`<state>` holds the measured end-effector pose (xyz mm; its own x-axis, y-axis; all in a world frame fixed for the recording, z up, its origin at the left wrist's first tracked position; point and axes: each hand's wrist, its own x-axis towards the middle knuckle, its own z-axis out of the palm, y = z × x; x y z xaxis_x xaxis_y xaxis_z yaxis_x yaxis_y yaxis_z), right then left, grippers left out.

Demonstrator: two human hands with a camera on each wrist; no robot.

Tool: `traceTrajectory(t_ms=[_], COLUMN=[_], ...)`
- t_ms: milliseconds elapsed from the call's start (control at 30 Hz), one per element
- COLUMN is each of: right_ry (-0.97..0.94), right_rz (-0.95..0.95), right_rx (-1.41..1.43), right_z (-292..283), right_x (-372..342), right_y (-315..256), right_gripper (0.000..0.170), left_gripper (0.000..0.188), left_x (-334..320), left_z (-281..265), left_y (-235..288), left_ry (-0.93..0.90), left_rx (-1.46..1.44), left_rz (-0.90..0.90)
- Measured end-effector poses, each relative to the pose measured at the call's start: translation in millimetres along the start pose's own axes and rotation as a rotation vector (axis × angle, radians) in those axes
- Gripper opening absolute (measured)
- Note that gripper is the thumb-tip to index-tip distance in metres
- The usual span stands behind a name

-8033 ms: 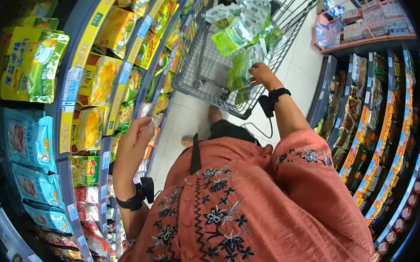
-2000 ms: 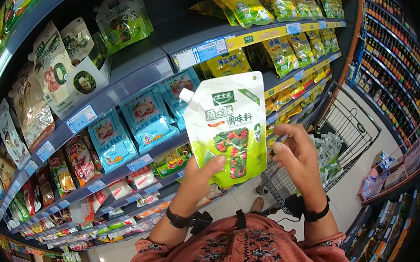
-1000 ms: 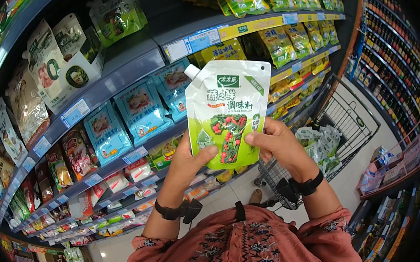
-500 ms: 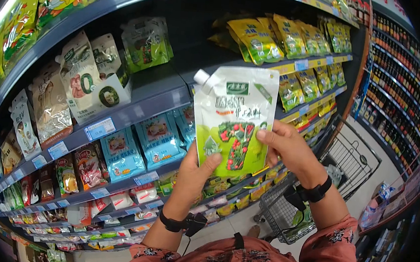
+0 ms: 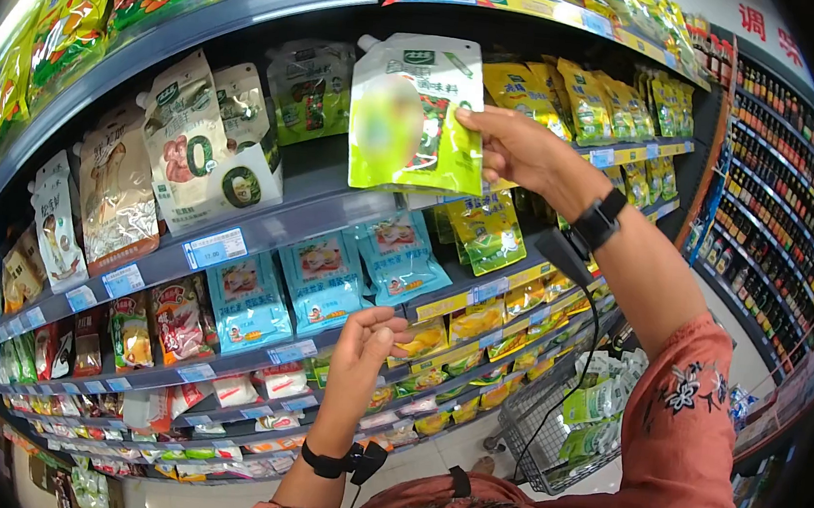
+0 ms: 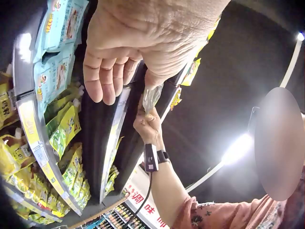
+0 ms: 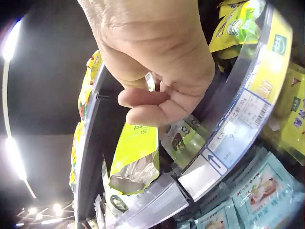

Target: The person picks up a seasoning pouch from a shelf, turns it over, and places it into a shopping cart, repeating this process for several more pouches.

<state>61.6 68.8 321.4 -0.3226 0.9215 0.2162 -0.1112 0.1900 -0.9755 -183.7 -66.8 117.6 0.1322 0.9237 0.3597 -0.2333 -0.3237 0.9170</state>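
Observation:
My right hand [image 5: 523, 150] pinches the right edge of a white-and-green seasoning pouch [image 5: 417, 115] with a spout at its top left corner. The pouch stands upright in front of the shelf, beside a matching pouch [image 5: 307, 90] farther back. From the right wrist, its green side and silvery folded base [image 7: 136, 174] show below the curled fingers. My left hand [image 5: 364, 352] is off the pouch, its fingers loosely bent and holding nothing, in front of the light blue packets [image 5: 327, 281]. In the left wrist view, the left hand [image 6: 147, 43] hangs with relaxed fingers.
White pouches [image 5: 184, 143] fill the shelf on the left, and yellow packets [image 5: 585, 100] the right. A price-tagged shelf edge [image 5: 284, 219] runs below the pouch. A wire cart [image 5: 544, 460] with several pouches stands at the lower right. Bottle shelves [image 5: 773, 170] rise beyond.
Both hands held the pouch in front of the body; now the left has let go and lowered slightly. The right hand has carried the pouch up and forward to the shelf.

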Motion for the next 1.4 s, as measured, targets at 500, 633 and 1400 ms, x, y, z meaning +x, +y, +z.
traceTrajectory(t_ms=[500,633,1400], right_ry=[-0.188,-0.133,-0.208], right_rz=[0.118,0.137,0.136], right_rx=[-0.178,-0.251,-0.220], right_z=[31.1,38.7,42.2], right_x=[138.7,159.1,172.5], right_y=[-4.4,-2.0,-11.0], right_gripper=[0.025,0.029,0.040], left_gripper=[0.037,0.036,0.030], left_x=[-17.3,-16.5,89.9], left_z=[-36.2,-40.9,-30.8], left_y=[-14.5,-19.3,175.7], left_ry=[0.122,0.121,-0.101], left_rx=[-0.011,-0.017,0.663], left_rz=[-0.090,-0.090,0.496])
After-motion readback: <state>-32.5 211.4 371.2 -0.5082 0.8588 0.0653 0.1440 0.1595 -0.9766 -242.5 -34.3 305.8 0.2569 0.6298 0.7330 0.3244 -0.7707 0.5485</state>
